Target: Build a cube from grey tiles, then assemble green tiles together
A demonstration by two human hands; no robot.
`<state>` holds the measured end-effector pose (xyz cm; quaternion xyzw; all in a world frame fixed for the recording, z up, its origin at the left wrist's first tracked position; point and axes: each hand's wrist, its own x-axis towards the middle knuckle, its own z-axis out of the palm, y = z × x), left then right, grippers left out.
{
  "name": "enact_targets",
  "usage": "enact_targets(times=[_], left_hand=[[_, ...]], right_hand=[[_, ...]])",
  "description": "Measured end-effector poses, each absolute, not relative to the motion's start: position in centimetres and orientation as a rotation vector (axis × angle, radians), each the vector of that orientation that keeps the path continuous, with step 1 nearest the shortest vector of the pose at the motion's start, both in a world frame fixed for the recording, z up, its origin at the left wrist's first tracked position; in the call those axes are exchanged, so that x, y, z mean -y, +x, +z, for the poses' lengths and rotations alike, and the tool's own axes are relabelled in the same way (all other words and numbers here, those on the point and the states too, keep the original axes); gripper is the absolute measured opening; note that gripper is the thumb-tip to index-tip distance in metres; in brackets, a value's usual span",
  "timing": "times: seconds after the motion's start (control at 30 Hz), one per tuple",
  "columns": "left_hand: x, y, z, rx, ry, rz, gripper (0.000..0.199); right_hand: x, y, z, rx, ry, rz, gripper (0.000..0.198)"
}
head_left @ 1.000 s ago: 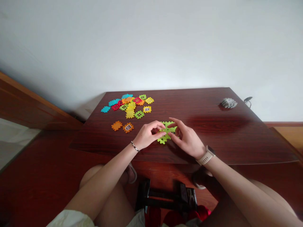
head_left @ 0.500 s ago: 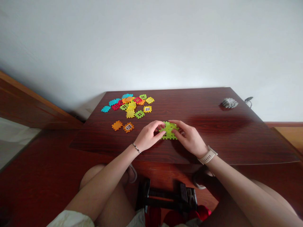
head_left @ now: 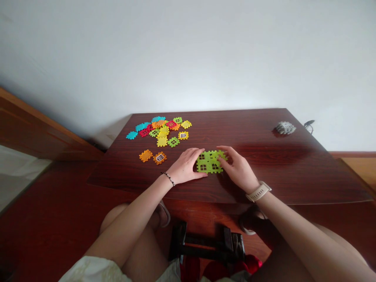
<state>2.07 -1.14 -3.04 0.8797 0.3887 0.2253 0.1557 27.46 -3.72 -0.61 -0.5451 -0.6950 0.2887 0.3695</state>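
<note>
A flat panel of joined lime-green interlocking tiles (head_left: 210,166) with window cut-outs lies near the table's front. My left hand (head_left: 185,166) grips its left side, with the fingers along the far edge and the thumb at the near edge. At the upper right corner, my right hand (head_left: 240,172) pinches a green tile (head_left: 221,155) between thumb and fingers. That tile sits slightly askew against the panel, and whether it is locked in cannot be seen. The right fingertips hide part of it.
A pile of blue, red, yellow, green and orange tiles (head_left: 162,141) lies at the table's left rear. Two orange tiles (head_left: 145,156) are nearer my left hand. A grey stack of toothed pieces (head_left: 284,127) stands at the right rear of the dark table (head_left: 293,168).
My left hand has spread from the panel's face to hold its side edges, uncovering windows. My right hand has shifted slightly right, and the corner tile now juts out to the right.
</note>
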Motion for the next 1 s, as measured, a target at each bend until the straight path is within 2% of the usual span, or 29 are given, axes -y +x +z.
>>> enact_targets(times=[0.4,0.8,1.0], left_hand=[[1.4,2.1,-2.3,-1.039,2.468,0.702,0.095],[1.4,1.9,-2.6,-1.019,2.482,0.703,0.072],[1.4,1.8,-2.8,-1.020,2.498,0.683,0.066]], right_hand=[[2.4,28.2,-2.0,1.662,-1.406,0.824,0.033],[0.6,30.4,-2.3,1.630,-1.395,0.887,0.031],[0.6,30.5,-2.1,1.691,-1.439,0.810,0.030]])
